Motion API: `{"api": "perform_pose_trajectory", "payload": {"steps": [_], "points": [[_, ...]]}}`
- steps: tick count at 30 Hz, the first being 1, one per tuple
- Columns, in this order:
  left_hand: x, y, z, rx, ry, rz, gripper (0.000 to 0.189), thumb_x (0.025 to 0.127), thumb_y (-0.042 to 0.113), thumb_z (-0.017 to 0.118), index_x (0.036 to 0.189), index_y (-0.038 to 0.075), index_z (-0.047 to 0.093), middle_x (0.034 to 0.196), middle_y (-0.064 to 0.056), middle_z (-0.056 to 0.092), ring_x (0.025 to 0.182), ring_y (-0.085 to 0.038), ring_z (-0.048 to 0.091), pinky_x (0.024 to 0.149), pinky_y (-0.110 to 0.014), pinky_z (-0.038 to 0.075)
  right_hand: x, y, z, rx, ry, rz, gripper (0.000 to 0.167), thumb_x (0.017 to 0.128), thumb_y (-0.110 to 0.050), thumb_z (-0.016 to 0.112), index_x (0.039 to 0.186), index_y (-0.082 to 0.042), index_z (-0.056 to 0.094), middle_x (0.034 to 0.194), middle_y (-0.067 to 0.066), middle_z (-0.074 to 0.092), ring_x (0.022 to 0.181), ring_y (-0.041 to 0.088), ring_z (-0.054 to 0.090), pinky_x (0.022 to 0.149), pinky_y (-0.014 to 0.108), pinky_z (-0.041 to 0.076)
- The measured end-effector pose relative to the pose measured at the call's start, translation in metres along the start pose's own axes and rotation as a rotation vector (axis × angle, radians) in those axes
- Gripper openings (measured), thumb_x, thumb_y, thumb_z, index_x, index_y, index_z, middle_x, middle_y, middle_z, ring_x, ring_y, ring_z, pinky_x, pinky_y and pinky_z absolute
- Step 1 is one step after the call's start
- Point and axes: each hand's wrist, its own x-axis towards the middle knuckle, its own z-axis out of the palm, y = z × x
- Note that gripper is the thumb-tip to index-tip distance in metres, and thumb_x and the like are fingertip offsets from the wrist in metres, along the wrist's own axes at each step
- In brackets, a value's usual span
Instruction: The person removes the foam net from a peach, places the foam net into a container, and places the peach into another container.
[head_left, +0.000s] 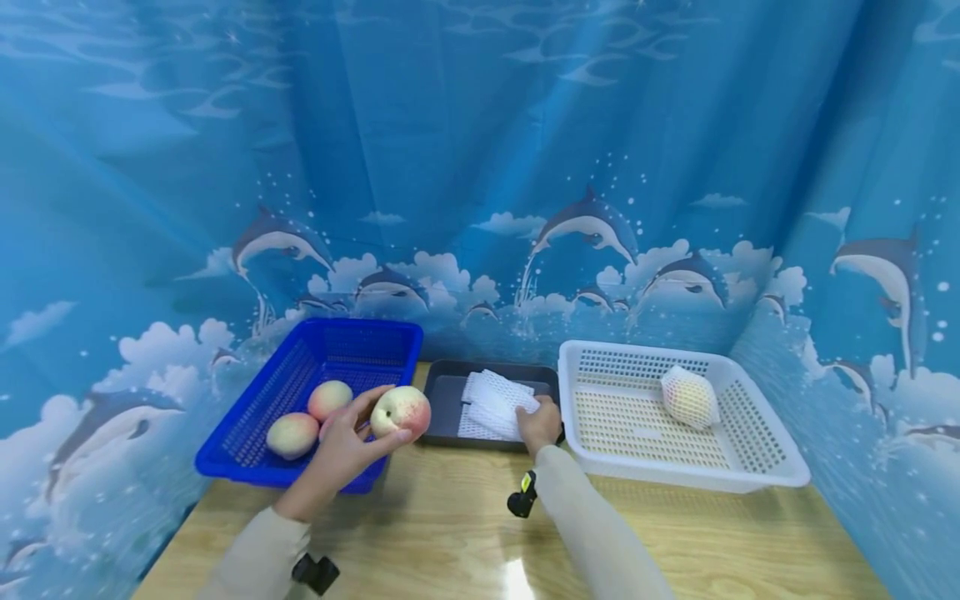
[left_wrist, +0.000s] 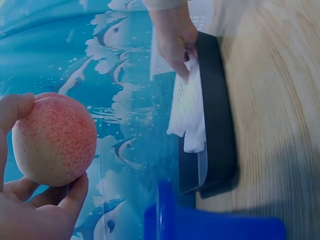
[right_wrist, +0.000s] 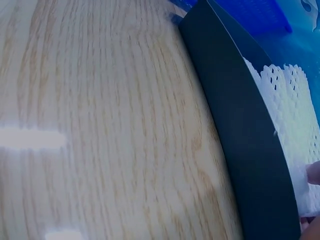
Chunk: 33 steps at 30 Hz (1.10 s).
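My left hand (head_left: 347, 446) holds a peach (head_left: 401, 412) up beside the blue basket, thumb and fingers curled round its sides. In the left wrist view the peach (left_wrist: 56, 140) shows a red blush on pale skin. My right hand (head_left: 538, 423) is at the right end of a dark tray (head_left: 444, 402), pinching the edge of a white foam fruit net (head_left: 497, 407). The thumb lies over the foam net (right_wrist: 295, 115) in the right wrist view, with other fingers partly hidden under it. More flat foam nets lie beneath it in the tray.
On the left, the blue basket (head_left: 238, 408) contains several peaches (head_left: 292, 435), one partly behind my left hand. A white basket (head_left: 678, 479) on the right has one net-wrapped fruit (head_left: 688, 397) inside. Everything stands on a wooden table (head_left: 450, 517) before a dolphin-printed curtain (head_left: 465, 167).
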Motion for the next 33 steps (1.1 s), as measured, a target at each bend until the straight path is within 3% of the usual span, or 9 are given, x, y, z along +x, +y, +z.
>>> {"api": "perform_pose_trajectory", "payload": {"steps": [6,14,21,28,33], "points": [[0.009,-0.002,-0.010,0.038,-0.051,-0.007,0.069,0.079,0.027,0.079,0.137,0.007,0.048,0.134,-0.016,0.053,0.123,-0.032,0.050,0.102,-0.051,0.044,-0.001,0.002,-0.001,0.007,0.009,-0.020,0.040,0.084,-0.014,0.071,0.117,0.007,0.060,0.113,0.024,0.063,0.108,0.039,0.058,0.096,0.050,0.046],[0.028,-0.007,-0.030,0.120,-0.057,-0.032,0.070,0.078,0.033,0.080,0.136,0.009,0.050,0.129,-0.015,0.056,0.112,-0.029,0.055,0.085,-0.033,0.052,-0.003,0.000,-0.002,0.051,0.000,-0.025,0.046,0.086,-0.014,0.070,0.125,0.004,0.054,0.118,0.025,0.059,0.112,0.041,0.054,0.098,0.051,0.044],[0.041,-0.005,-0.045,0.123,-0.073,-0.050,0.073,0.080,0.035,0.078,0.139,0.010,0.046,0.132,-0.016,0.054,0.121,-0.033,0.051,0.096,-0.049,0.048,0.000,0.002,-0.003,0.071,0.023,-0.060,0.052,0.088,-0.017,0.066,0.132,0.004,0.048,0.127,0.027,0.055,0.119,0.042,0.051,0.102,0.050,0.041],[0.049,-0.010,-0.051,0.094,-0.092,-0.114,0.079,0.080,0.044,0.076,0.142,0.012,0.040,0.137,-0.013,0.050,0.123,-0.030,0.048,0.103,-0.050,0.042,0.001,-0.002,-0.003,0.072,-0.002,-0.075,0.057,0.094,-0.023,0.058,0.141,0.003,0.039,0.137,0.026,0.048,0.126,0.041,0.045,0.106,0.051,0.039],[0.052,-0.015,-0.053,0.044,-0.087,-0.161,0.082,0.079,0.044,0.077,0.144,0.012,0.038,0.137,-0.013,0.049,0.121,-0.028,0.049,0.099,-0.043,0.046,-0.001,-0.005,-0.005,0.091,-0.039,-0.094,0.060,0.094,-0.025,0.059,0.143,0.001,0.035,0.140,0.024,0.043,0.129,0.039,0.042,0.107,0.052,0.037]]}}
